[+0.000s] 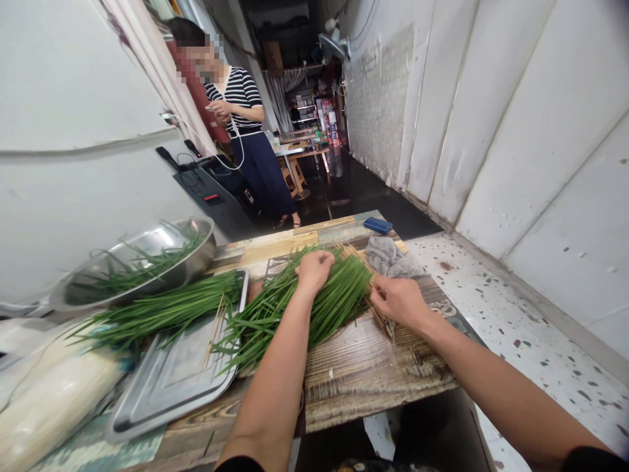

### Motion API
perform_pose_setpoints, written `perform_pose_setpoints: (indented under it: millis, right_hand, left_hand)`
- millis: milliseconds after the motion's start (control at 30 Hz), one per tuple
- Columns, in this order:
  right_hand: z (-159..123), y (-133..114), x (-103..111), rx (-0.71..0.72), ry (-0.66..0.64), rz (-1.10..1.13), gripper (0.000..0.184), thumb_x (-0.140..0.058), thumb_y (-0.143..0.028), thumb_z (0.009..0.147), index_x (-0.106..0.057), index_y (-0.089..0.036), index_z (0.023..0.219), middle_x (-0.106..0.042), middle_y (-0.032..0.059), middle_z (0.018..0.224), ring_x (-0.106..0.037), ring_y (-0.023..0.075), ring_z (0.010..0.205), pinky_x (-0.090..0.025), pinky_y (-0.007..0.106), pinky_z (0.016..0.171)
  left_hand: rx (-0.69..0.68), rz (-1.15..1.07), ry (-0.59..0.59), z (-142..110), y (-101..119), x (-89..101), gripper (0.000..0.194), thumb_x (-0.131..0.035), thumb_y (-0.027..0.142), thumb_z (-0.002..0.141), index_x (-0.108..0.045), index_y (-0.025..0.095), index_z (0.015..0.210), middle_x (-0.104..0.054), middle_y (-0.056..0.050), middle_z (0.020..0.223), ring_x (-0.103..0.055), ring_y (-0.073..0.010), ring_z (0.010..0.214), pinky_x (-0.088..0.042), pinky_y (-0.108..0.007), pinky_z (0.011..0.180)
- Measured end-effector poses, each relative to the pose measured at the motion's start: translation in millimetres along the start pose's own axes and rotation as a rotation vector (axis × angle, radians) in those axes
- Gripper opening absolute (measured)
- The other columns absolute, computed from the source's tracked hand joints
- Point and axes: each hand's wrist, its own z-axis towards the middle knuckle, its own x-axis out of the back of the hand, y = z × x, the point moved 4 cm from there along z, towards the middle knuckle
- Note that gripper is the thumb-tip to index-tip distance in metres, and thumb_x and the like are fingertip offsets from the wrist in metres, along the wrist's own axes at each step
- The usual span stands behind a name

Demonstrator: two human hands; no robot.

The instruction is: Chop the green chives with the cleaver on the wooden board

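Observation:
A pile of green chives (339, 301) lies on the wood-patterned table, with thin bamboo skewers (384, 322) along its right edge. My left hand (314, 270) is over the top of the pile, its fingers curled together on some chives; the fingertips are partly hidden. At the right edge of the pile, my right hand (399, 300) pinches at the skewers, its fingers closed. Left of the pile, a metal tray (171, 387) bears a neat row of chives (171, 308) and a few loose skewers (215, 328).
A large steel bowl (201, 252) with more chives stands behind the tray. A grey cloth (388, 255) and a blue box (378, 225) lie at the table's far right. A plastic bag (54, 387) is at left. A person (246, 111) stands beyond the table holding a phone.

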Motion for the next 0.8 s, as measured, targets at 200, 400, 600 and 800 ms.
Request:
perform_pose_setpoints:
  millis: [200,400,600,800]
  right_hand:
    - [-1,0,0,0.055,0.033,-0.001,0.027,-0.038,-0.028,0.086,-0.061,-0.018,0.075,-0.065,0.0024,0.063,-0.052,0.0102,0.051,-0.021,0.024,0.053]
    - [0,0,0,0.078,0.060,-0.003,0.032,-0.036,-0.030,0.088,-0.062,-0.017,0.074,-0.065,0.0035,0.061,-0.052,0.0109,0.051,-0.021,0.024,0.052]
    - [0,0,-1,0.072,0.038,-0.007,0.031,-0.037,-0.030,0.088,-0.062,-0.017,0.076,-0.066,0.0038,0.064,-0.053,0.0111,0.052,-0.022,0.024,0.052]
    - [-1,1,-1,0.057,0.033,-0.005,0.030,-0.037,-0.030,0.088,-0.061,-0.017,0.074,-0.066,0.0040,0.064,-0.054,0.0109,0.053,-0.022,0.024,0.053]
  left_hand:
    - [-0.058,-0.141,-0.018,7,-8,-8.3,0.015,-0.059,0.025,0.072,-0.071,0.018,0.078,-0.072,-0.005,0.089,-0.063,-0.0198,0.085,-0.044,-0.032,0.083]
    - [-0.130,0.046,0.027,0,4,-3.2,0.019,-0.052,0.025,0.078,-0.069,0.020,0.085,-0.072,-0.004,0.088,-0.063,-0.0206,0.089,-0.041,-0.037,0.089]
    - [-0.206,0.199,0.042,-5,12,-1.3,0.020,-0.047,0.024,0.082,-0.065,0.021,0.090,-0.071,-0.003,0.083,-0.063,-0.0207,0.085,-0.040,-0.039,0.090]
    - [-0.232,0.065,0.075,2,5,-2.7,0.016,-0.051,0.024,0.078,-0.066,0.018,0.079,-0.069,-0.005,0.089,-0.060,-0.0189,0.086,-0.044,-0.033,0.084]
